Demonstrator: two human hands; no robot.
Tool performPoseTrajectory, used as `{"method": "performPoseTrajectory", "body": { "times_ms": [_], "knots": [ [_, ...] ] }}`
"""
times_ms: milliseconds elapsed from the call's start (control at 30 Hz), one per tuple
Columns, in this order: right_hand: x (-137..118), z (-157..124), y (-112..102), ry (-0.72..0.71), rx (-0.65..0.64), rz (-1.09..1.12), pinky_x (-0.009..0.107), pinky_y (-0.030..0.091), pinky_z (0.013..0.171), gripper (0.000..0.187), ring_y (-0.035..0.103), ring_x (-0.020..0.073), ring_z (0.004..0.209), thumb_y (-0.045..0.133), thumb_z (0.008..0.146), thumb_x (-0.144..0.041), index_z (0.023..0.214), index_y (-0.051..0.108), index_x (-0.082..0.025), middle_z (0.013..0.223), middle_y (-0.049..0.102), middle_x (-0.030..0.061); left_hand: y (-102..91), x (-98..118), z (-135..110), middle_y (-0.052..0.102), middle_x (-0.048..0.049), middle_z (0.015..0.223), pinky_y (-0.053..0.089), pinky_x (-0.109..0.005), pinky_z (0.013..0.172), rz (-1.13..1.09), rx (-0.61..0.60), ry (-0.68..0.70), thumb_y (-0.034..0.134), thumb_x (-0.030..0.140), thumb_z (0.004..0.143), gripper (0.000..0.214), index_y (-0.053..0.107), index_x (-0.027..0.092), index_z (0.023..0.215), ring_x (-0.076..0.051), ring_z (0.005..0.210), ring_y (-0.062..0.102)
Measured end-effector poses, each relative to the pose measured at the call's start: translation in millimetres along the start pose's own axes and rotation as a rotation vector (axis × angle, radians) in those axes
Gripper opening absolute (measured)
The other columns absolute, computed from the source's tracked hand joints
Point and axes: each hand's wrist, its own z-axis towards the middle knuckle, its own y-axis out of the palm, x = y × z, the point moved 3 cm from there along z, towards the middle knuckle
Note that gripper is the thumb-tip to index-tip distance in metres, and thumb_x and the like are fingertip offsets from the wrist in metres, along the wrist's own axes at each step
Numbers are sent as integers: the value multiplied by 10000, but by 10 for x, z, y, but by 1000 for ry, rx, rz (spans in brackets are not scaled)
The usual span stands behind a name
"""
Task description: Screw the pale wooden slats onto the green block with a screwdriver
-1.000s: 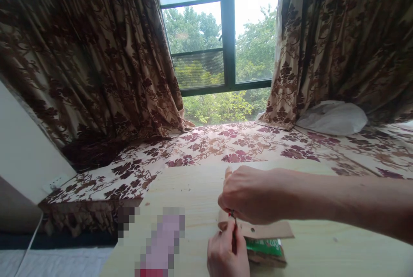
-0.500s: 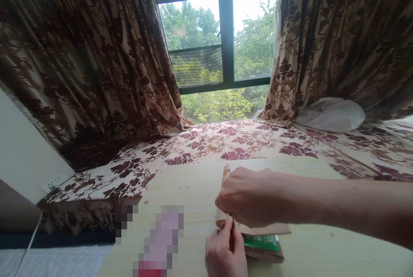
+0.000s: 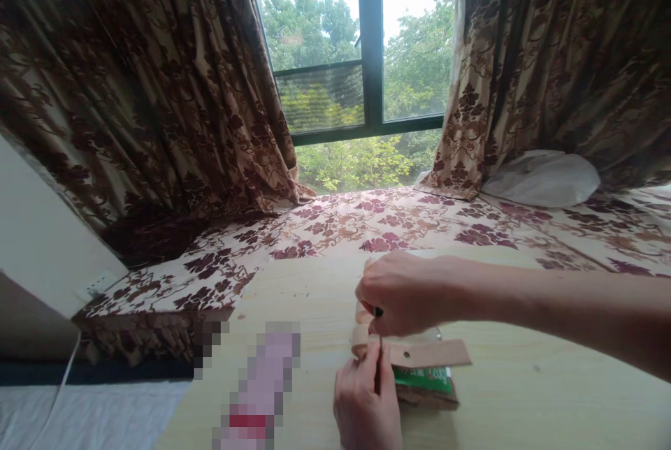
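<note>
My right hand [image 3: 403,293] reaches in from the right over a pale wooden board [image 3: 524,394]. Its fingers are pinched on a small dark thing whose kind I cannot make out. Just below it my left hand [image 3: 367,401] is closed round a thin dark tool [image 3: 378,366] that points up toward the right hand's pinch. Both hands work at the left end of a tan leather strip [image 3: 430,352] with small holes. The strip lies across a green-topped block [image 3: 427,383].
A pixelated pink object [image 3: 262,394] lies on the board to the left of the hands. Behind it is floral cloth [image 3: 335,226], brown patterned curtains, a window [image 3: 367,52] and a white plastic bag [image 3: 539,177]. At the far left are a wall socket [image 3: 97,286] and a white cable [image 3: 57,394].
My right hand has lifted a little away from my left hand, widening the gap between them. The view has shifted slightly.
</note>
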Motion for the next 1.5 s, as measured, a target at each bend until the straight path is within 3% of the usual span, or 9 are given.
{"method": "performPoseTrajectory", "body": {
  "times_ms": [200, 333, 500, 633, 833, 1067, 1200, 1333, 1500],
  "knots": [
    [-146, -7, -51, -177, -69, -105, 271, 244, 472, 120, 451, 110, 511, 545, 687, -75, 707, 648, -133, 643, 621, 49, -42, 60, 34, 632, -2, 613, 434, -219, 520, 58, -37, 24, 511, 242, 827, 173, 676, 237, 881, -131, 536, 590],
    [-177, 19, -40, -152, -72, -98, 273, 245, 464, 105, 455, 122, 520, 545, 705, -92, 725, 642, -127, 655, 617, 57, -70, 55, 40, 637, -15, 627, 429, -217, 525, 64, -55, 25, 494, 233, 834, 195, 676, 232, 903, -135, 551, 597],
    [-135, -45, -23, 46, -159, -38, 261, 242, 460, 98, 475, 124, 517, 555, 724, -160, 740, 647, -128, 687, 617, 81, -97, 124, 88, 631, -23, 605, 415, -225, 514, 62, -31, 20, 457, 213, 847, 226, 679, 217, 885, -140, 541, 593],
    [-190, -83, -38, -90, -67, -69, 275, 239, 468, 109, 468, 123, 531, 543, 711, -85, 719, 640, -136, 675, 615, 64, -130, 179, 128, 604, -17, 547, 387, -241, 488, 65, 27, -7, 423, 226, 864, 263, 677, 215, 796, -142, 496, 571],
    [-262, -4, 54, -186, 0, -106, 286, 246, 464, 102, 419, 129, 489, 554, 694, -101, 628, 616, -149, 556, 557, 47, -139, 136, 117, 546, -4, 484, 360, -236, 469, 76, -28, 18, 468, 153, 795, 257, 598, 231, 587, -142, 482, 552],
    [-148, 11, 17, 63, -139, -10, 271, 244, 451, 137, 445, 123, 484, 531, 737, -188, 705, 654, -136, 631, 592, 74, -140, 189, 145, 600, -2, 556, 362, -250, 480, 62, -38, -26, 458, 143, 797, 225, 648, 230, 714, -150, 487, 555],
    [-152, -60, -25, -59, -96, -25, 266, 262, 480, 119, 489, 130, 554, 544, 723, -128, 759, 656, -139, 688, 617, 67, -147, 209, 165, 613, -6, 567, 366, -251, 486, 47, -34, -20, 433, 171, 828, 240, 664, 222, 787, -150, 498, 570],
    [-221, -114, -10, -185, -34, -31, 273, 276, 513, 153, 518, 137, 623, 519, 723, -46, 746, 645, -130, 724, 624, 71, -162, 206, 168, 577, -11, 507, 351, -257, 475, 54, -21, -31, 435, 155, 815, 283, 603, 219, 596, -160, 483, 556],
    [-228, -57, 7, -92, -130, -48, 270, 266, 489, 147, 516, 141, 584, 510, 713, -63, 741, 641, -123, 724, 630, 84, -138, 187, 143, 607, -14, 552, 369, -244, 496, 44, -40, -40, 455, 139, 797, 251, 600, 218, 607, -153, 510, 569]
  ]
}}
